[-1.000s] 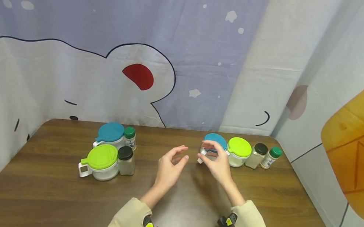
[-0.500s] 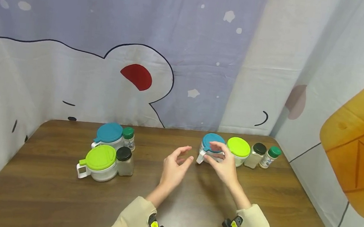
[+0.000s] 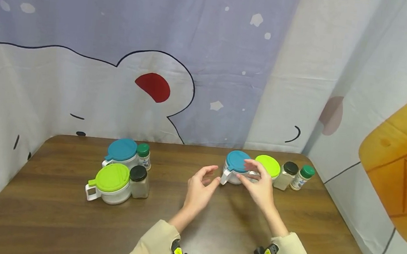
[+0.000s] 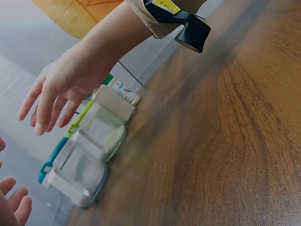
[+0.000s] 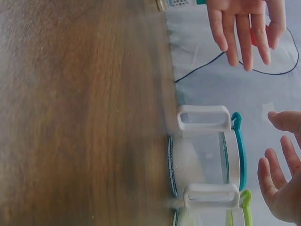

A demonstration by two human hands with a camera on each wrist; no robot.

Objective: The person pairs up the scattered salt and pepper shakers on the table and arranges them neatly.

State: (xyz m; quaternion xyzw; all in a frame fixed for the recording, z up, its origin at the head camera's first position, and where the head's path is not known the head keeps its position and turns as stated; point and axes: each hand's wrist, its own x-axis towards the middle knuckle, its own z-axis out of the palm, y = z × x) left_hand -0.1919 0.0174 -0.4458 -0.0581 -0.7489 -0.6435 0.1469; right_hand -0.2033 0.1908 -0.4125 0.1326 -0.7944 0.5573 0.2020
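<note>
The left hand (image 3: 198, 189) and right hand (image 3: 260, 190) hover, thumbs wide of fingers, over a brown wood-grain table (image 3: 48, 218). At the right's ten o'clock stands a round clear blue-lidded jar (image 3: 235, 163), apparently untouched; pale printed fabric (image 3: 217, 70) hangs at twelve.

Right grip (image 4: 61, 84) near the teal-lidded jar (image 4: 83, 170)

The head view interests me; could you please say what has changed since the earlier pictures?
The left hand shifted slightly rightward and the right hand further, uncovering more of the right blue-lidded jar. Nothing was taken hold of or let go. That jar and the other containers stayed put.
</note>
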